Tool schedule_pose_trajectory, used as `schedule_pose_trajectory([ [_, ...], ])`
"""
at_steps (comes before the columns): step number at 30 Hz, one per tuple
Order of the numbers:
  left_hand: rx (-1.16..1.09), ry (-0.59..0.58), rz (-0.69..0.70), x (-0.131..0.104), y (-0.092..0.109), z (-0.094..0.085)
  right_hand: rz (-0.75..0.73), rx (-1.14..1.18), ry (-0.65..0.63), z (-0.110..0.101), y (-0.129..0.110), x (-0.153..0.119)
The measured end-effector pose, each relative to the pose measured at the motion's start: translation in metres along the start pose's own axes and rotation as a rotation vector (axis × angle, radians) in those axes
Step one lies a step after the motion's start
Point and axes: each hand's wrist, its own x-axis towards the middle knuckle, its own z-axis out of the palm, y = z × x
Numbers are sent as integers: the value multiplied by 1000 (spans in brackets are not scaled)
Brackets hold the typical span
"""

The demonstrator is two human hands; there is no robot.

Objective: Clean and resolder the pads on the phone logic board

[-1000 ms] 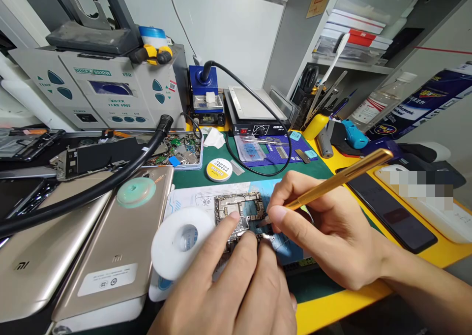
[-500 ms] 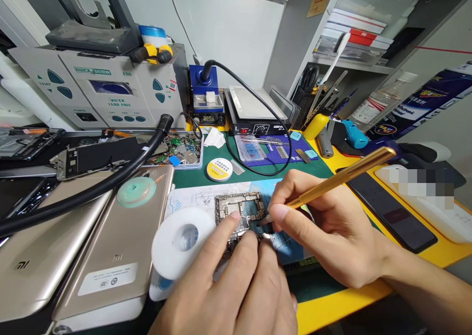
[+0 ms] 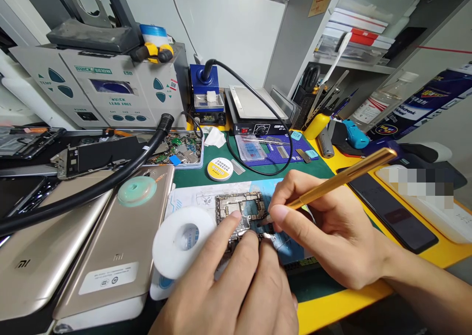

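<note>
A phone circuit board (image 3: 232, 207) lies on a white and blue printed mat (image 3: 291, 246). My left hand (image 3: 236, 286) rests over its lower part, with fingertips pressed on the board and the fingers spread slightly. In my right hand (image 3: 324, 227) a gold pen-shaped tool (image 3: 332, 180) is pinched between thumb and fingers, its tip low at the board's right part. The exact contact at the tip is too small to tell. Just left of the board sits a white spool (image 3: 169, 246), partly behind my left hand.
Gold phone backs (image 3: 106, 236) and a thick black hose (image 3: 121, 182) lie at the left. Behind stand a grey hot-air station (image 3: 106, 91), a soldering station (image 3: 208, 113) and a heating plate (image 3: 256, 104). A black phone (image 3: 391, 217) lies right; a round tin (image 3: 220, 169) sits beyond the mat.
</note>
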Motion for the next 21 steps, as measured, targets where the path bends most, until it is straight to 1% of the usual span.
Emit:
schedule_pose_trajectory([
  [4,-2,-23,2,1,0,-1,-15,-3,0,0,1,0],
  [14,3,-23,21,1,-1,0,-18,0,5,0,-1,-2],
  [21,-6,-26,9,2,-1,-1,-22,-10,6,0,-1,-1],
])
